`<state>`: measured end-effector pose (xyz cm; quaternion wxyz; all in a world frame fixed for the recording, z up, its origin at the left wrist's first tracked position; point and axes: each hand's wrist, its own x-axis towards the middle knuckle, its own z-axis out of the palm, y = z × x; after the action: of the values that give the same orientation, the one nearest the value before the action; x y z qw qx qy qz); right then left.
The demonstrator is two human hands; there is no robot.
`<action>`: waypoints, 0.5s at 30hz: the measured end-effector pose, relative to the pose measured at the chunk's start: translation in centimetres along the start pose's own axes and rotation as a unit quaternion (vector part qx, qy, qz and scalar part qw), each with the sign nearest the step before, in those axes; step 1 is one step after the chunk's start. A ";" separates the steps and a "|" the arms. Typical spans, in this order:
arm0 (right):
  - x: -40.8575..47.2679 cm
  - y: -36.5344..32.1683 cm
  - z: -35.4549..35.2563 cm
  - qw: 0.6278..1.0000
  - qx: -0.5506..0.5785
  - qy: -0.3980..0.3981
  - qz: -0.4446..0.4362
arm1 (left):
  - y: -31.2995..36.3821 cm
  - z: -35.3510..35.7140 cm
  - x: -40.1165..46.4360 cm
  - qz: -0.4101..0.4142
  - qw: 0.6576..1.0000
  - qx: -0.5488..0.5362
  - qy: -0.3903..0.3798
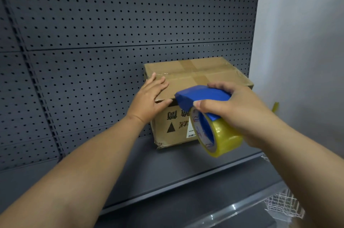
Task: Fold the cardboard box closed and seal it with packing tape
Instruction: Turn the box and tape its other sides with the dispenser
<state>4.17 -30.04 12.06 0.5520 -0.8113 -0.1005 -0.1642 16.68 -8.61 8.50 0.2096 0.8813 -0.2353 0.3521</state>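
A brown cardboard box (195, 77) stands on a dark grey shelf, its top flaps folded flat and crossed by strips of tape. Black print on its front face reads upside down. My left hand (150, 97) lies flat on the box's near left top corner, fingers spread, thumb on the front edge. My right hand (234, 108) grips a blue tape dispenser (202, 95) loaded with a yellowish roll of packing tape (223, 136). The dispenser's blue nose sits at the box's front top edge. The dispenser and my hand hide the right part of the front face.
A dark pegboard panel (111, 23) backs the shelf (158, 168). A pale wall (301, 41) stands to the right. A white wire basket (284, 205) sits at the lower right, below the shelf edge. A small yellow object (275, 107) shows behind my right wrist.
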 end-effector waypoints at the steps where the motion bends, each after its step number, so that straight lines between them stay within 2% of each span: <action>1: 0.2 0.1 0.0 1.000 0.006 -0.002 -0.001 | -0.1 0.0 0.1 0.004 1.000 0.013 0.000; 9: 1.1 1.1 -0.3 0.999 0.048 -0.009 -0.022 | -0.8 -0.2 0.4 0.044 0.993 0.110 -0.009; 15: 1.5 1.4 -0.5 0.995 0.078 -0.011 -0.059 | -0.8 -1.0 -0.1 0.037 0.984 0.163 -0.061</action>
<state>5.97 -31.07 11.58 0.6017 -0.7603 -0.1668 -0.1793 16.57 -7.47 8.94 0.0354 0.9144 -0.2193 0.3383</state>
